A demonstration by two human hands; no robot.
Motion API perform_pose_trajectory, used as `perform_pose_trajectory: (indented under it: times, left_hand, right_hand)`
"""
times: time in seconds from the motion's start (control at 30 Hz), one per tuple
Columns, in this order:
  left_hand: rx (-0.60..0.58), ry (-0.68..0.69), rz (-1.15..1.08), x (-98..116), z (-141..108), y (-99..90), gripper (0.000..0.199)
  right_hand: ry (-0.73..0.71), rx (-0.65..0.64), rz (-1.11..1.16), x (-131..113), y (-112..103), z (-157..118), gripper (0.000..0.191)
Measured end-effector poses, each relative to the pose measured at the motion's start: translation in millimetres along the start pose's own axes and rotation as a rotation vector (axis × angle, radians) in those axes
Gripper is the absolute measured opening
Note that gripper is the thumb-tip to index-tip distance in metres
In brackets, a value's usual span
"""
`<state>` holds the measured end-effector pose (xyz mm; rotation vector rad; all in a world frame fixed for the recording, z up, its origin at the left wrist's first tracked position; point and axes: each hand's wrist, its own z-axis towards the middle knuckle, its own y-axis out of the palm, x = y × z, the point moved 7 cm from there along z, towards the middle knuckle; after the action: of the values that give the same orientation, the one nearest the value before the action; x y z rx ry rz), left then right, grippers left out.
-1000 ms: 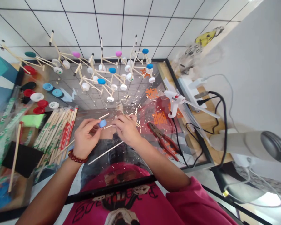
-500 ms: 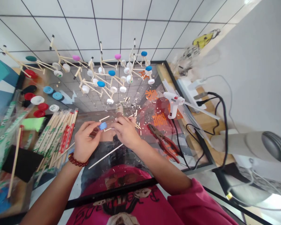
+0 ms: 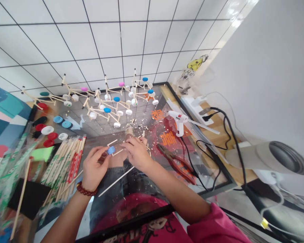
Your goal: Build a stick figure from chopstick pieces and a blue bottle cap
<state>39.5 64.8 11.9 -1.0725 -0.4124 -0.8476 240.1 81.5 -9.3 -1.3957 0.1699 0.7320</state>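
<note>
My left hand (image 3: 95, 165), with a bead bracelet on the wrist, pinches a small blue bottle cap (image 3: 111, 150) between thumb and fingers. A short wooden stick (image 3: 118, 152) runs from just below the cap to the fingertips of my right hand (image 3: 136, 152). Those fingers are closed around its far end, which they partly hide. Another short stick (image 3: 112, 142) shows just above the cap; whether it touches the cap I cannot tell. Below the hands, a long pale stick (image 3: 116, 181) slants across the glass tabletop.
Several stick-and-cap figures (image 3: 116, 99) stand along the back. Wrapped chopsticks (image 3: 63, 165) and loose caps (image 3: 47, 130) lie left. Red-handled pliers (image 3: 177, 163) and a white glue gun (image 3: 179, 122) with its cable lie right. Wood chips (image 3: 142, 129) are scattered in the middle.
The whole scene has shifted lower in the picture as the head view tilted up. Both hands keep nearly the same pose around the blue cap and short stick.
</note>
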Motion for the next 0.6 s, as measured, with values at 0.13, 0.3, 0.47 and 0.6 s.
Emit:
perform_pose_trajectory:
  times: [0.13, 0.3, 0.47, 0.6]
  left_hand:
    - [-0.001, 0.005, -0.005, -1.2, -0.1, 0.8, 0.023]
    - [-0.005, -0.020, -0.006, -1.6, 0.7, 1.1, 0.021]
    - [-0.012, -0.036, 0.001, 0.4, 1.4, 0.7, 0.021]
    - [-0.007, -0.058, -0.015, 0.1, 0.9, 1.9, 0.021]
  right_hand:
    - [0.014, 0.023, -0.008, 0.9, -3.5, 0.0, 0.031]
    - [-0.005, -0.021, -0.059, -3.1, 2.4, 1.5, 0.015]
    - [0.016, 0.005, -0.048, -3.8, -12.4, 1.4, 0.017]
    - [0.091, 0.151, -0.031, 5.9, -54.9, -0.7, 0.020]
